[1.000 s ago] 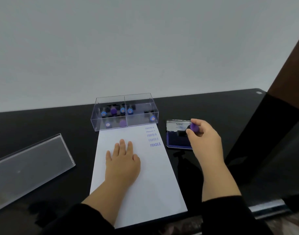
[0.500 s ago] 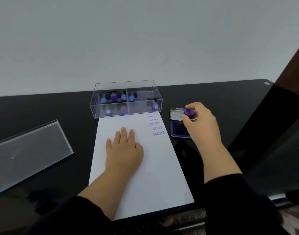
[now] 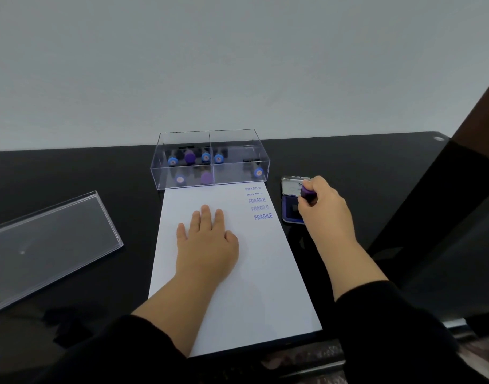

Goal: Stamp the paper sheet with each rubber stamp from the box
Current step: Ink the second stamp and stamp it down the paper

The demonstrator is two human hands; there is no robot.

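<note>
My right hand [image 3: 325,210] pinches a purple-knobbed stamp [image 3: 307,193] over the open ink pad [image 3: 291,210].
My left hand [image 3: 207,242] lies flat, fingers loosely together, on the paper sheet [image 3: 237,286], whose long axis runs away from me; five "FRAGILE" prints [image 3: 258,202] stack beside the pad. Beyond it, the clear box [image 3: 210,159] holds more stamps; its lid [image 3: 46,245] lies left on the black table [image 3: 348,162].

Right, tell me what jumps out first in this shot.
The white paper sheet against the black table, pinned flat by the left hand, with a column of blue FRAGILE prints at its top right. Beside it, the right hand grips a purple-handled stamp over the ink pad.
</note>
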